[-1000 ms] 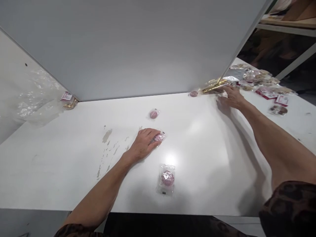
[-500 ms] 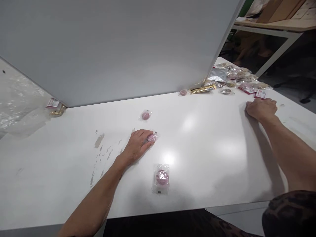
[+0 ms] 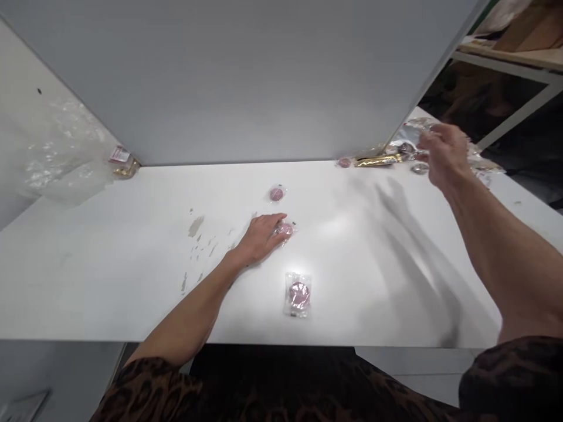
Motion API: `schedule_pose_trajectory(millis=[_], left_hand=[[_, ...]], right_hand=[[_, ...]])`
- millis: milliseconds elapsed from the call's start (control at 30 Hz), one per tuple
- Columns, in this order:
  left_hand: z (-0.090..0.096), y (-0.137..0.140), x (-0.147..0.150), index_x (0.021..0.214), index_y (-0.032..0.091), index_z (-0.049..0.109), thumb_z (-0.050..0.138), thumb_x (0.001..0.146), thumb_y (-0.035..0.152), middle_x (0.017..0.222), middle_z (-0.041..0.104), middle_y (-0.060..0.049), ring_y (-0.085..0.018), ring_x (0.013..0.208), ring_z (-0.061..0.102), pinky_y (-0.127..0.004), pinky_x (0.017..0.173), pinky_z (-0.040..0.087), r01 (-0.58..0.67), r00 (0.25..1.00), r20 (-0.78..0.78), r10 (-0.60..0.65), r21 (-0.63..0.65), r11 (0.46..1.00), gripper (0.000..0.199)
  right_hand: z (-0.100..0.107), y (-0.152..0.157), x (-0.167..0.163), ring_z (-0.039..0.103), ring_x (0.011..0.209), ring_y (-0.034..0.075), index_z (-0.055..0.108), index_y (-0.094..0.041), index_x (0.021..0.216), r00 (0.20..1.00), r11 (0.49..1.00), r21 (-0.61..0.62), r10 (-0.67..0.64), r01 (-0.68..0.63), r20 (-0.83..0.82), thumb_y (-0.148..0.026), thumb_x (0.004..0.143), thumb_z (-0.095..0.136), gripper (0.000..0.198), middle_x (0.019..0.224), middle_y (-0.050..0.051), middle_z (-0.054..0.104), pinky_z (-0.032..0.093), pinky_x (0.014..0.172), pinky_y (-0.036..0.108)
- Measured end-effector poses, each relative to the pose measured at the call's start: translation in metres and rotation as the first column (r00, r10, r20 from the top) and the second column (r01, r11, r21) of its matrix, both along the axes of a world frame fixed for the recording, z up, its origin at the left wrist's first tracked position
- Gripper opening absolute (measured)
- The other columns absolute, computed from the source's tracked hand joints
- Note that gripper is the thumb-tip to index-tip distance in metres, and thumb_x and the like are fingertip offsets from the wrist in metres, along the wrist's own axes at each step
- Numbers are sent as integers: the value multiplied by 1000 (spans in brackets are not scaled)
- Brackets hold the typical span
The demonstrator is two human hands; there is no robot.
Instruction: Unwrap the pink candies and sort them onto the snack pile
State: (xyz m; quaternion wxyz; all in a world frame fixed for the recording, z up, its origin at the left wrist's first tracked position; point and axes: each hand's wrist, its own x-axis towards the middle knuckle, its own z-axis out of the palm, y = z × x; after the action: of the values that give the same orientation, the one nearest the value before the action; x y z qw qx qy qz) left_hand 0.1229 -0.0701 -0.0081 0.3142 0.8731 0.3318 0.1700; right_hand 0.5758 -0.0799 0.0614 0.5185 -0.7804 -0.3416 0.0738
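Observation:
My left hand (image 3: 263, 237) rests on the white table with thumb and fingers around a clear packet (image 3: 286, 228) that has a round pink piece inside. A similar packet (image 3: 277, 193) lies just beyond that hand. Nearer to me is another clear packet (image 3: 299, 295) with a pink disc in it. At the far right, my right hand (image 3: 446, 153) is raised over a heap of packets, its fingers bent and blurred by motion. Whether it holds anything I cannot make out.
A grey upright panel (image 3: 264, 82) stands along the table's back. By its right end lie a gold sachet (image 3: 377, 160) and a pink-filled packet (image 3: 344, 162). Clear plastic wrap (image 3: 73, 158) and a labelled packet (image 3: 119, 154) sit at the left. A wooden-topped bench (image 3: 523, 55) stands beyond.
My right hand has risen from the tabletop by the red-labelled packet and moved up and left over the heap. My left hand stays at the same packet. The camera view has shifted.

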Motion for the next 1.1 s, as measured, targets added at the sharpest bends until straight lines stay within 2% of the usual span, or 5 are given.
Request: schedule_pose_trajectory(millis=[200,367,633,900,1100], left_hand=[[-6,24,-2,135,23,52,47,105,54,117,71,-10,-21,112,68,-39,101,53,-196,883,406,236,-140,971,44],[-12,56,-12,126,25,55,45,107,52,107,70,-7,-18,106,68,-35,98,53,-390,751,514,414,-159,907,35],[-18,74,-15,129,25,56,51,106,39,112,69,-6,-18,99,67,-37,99,52,-398,718,511,472,-256,881,27],[-15,78,-16,127,25,55,51,106,32,107,67,-6,-19,99,67,-41,100,53,-403,677,551,488,-277,872,23],[-20,73,-19,118,22,56,50,106,32,93,67,-5,-21,90,67,-40,94,55,-458,712,436,550,-306,835,17]], right_hand=[[-37,-41,-154,65,97,22,73,-21,110,770,756,-151,632,-638,-88,-41,92,76,27,116,11,73,52,89,38],[-53,-43,-233,64,103,32,75,-23,108,537,511,-362,843,-780,34,-62,85,75,45,116,13,70,53,88,46],[-57,-50,-264,47,71,18,52,-23,74,623,515,-412,759,-751,-187,-69,62,89,60,70,0,50,40,66,34],[-26,-50,-325,59,96,28,61,-25,80,449,372,-298,855,-879,-258,-66,83,73,43,96,8,65,49,84,44],[-44,-39,-366,49,75,20,41,-24,60,490,402,-358,848,-843,-202,-71,69,83,64,69,3,52,46,71,40]])
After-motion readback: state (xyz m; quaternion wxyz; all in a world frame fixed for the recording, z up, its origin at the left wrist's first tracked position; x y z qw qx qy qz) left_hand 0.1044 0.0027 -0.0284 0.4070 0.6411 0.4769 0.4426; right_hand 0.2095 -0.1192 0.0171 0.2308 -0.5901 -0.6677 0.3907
